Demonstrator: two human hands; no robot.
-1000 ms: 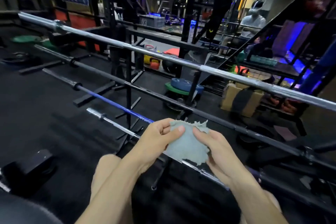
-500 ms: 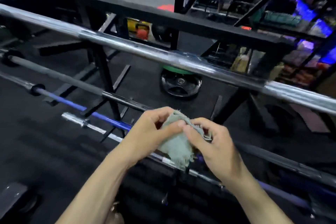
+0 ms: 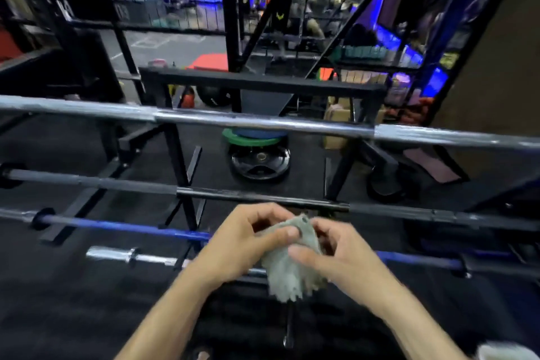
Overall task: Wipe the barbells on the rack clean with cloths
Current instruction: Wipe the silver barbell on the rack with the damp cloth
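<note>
Two hands on one cloth, bars untouched

Both my hands pinch a grey-green cloth (image 3: 287,266) in front of me, low centre of view. Cloth is bunched at the top between my fingers, ragged lower edge hanging free below them.

Left hand (image 3: 245,242): knuckles up, fingers curled over the cloth's top edge, thumb pressed across its front. Forearm comes up from bottom left.

Right hand (image 3: 339,254): fingers curled behind the cloth, thumb laid flat along its front, pointing left toward my left thumb. The thumbs are close, one above the other. Forearm comes up from bottom right.

Cloth touches no bar that I can make out; it hangs in front of the lowest chrome barbell (image 3: 128,256), whose middle is hidden behind my hands. Just beyond that, a blue barbell (image 3: 122,226) runs left to right, passing behind my hands. Further up sits a black barbell (image 3: 251,196), its shaft just above my knuckles. Highest and furthest, a thick chrome barbell (image 3: 263,121) spans the whole view.

All four lie across a black rack (image 3: 178,161). Behind it, a stack of weight plates (image 3: 258,155) on dark floor, green and blue ones on top. Background is blurry gym gear with blue lights.
</note>
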